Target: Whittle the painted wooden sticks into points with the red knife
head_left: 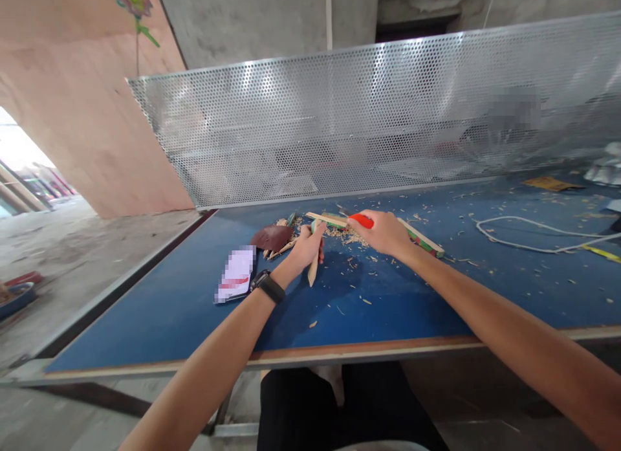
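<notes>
My left hand (309, 244), with a dark watch on the wrist, is closed around a pale wooden stick (313, 273). Its pointed lower end sticks out below the fingers, towards me. To its right, my right hand (385, 231) grips a carving tool with a red handle (361, 220); its working end is too small to make out clearly. Wood shavings (356, 236) are heaped on the table between and beyond both hands. A long wooden strip with green and red patterned sides (424, 239) lies partly hidden behind my right hand.
A brown, curved flat piece (272, 237) rests on wood scraps left of my left hand, with a phone (236, 273) nearer me. A white cord (524, 249) loops across the blue table (160, 308) at right. A perforated metal panel (339, 127) stands along the back edge.
</notes>
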Demonstrator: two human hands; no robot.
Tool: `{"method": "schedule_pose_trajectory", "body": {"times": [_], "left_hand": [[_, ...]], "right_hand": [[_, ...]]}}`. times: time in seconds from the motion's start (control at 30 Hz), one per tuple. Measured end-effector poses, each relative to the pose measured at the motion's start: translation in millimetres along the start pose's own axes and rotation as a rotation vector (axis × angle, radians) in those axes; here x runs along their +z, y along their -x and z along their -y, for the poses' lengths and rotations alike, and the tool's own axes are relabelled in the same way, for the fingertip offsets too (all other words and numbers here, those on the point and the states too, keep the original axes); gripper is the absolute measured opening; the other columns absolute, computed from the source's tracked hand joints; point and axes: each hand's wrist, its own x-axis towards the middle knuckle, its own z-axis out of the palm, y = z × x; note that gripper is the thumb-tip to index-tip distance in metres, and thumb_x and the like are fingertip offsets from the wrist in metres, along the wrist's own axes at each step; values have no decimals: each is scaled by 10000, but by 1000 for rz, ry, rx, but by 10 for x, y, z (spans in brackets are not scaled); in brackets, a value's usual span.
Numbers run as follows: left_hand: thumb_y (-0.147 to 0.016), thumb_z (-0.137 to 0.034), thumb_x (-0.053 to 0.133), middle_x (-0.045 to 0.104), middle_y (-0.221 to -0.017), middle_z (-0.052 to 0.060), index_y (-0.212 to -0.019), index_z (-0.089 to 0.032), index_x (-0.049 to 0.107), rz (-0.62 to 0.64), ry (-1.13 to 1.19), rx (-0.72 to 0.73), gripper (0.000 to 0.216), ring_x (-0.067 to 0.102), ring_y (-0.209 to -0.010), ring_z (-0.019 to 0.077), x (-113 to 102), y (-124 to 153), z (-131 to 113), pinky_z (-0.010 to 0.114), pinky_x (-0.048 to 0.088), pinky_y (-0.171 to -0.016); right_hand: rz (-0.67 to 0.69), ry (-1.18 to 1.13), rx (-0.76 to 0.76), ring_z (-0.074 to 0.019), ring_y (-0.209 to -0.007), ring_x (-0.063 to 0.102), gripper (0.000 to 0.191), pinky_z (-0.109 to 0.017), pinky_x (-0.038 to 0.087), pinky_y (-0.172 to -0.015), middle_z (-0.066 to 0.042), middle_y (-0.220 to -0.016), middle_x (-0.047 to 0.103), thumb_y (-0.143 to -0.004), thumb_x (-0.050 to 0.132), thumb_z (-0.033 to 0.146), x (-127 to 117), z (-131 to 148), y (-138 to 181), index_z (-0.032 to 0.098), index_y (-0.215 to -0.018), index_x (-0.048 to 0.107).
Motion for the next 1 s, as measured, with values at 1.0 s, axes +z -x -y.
{"method": "schedule_pose_trajectory", "body": {"times": [1.0], "left_hand": [[-1000,-661,541,498,-713,-57,-1244,-305,490,123,-46,79,435,427,-420,73,-41,78,-41,229,339,-423]], "right_hand": [[113,-199,-165,-239,-727,683,576,-351,431,-661,-73,-865,785,-1028,404,658,54,157,92,225,-1200,742]]}}
